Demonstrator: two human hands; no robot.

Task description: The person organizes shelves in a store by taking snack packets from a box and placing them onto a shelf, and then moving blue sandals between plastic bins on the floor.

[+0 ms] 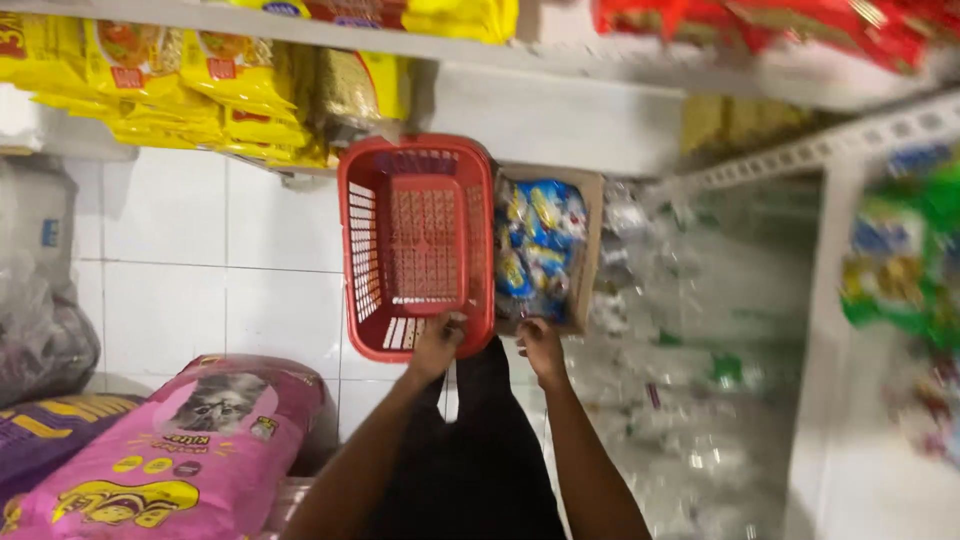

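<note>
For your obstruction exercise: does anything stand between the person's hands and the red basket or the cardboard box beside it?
Nothing visible does. The left hand already grips the red basket at its near rim, and the right hand touches the near edge of the cardboard box of blue packets.

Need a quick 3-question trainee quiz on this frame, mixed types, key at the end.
1. True or false: the red basket on the floor has goods in it.
2. The left hand grips which thing? A) the basket's near rim B) the pink bag C) a shelf
3. Fill in: the right hand is at the near edge of the cardboard ____ of blue and yellow packets.

Key: 1 false, it is empty; 2 A; 3 box.
</note>
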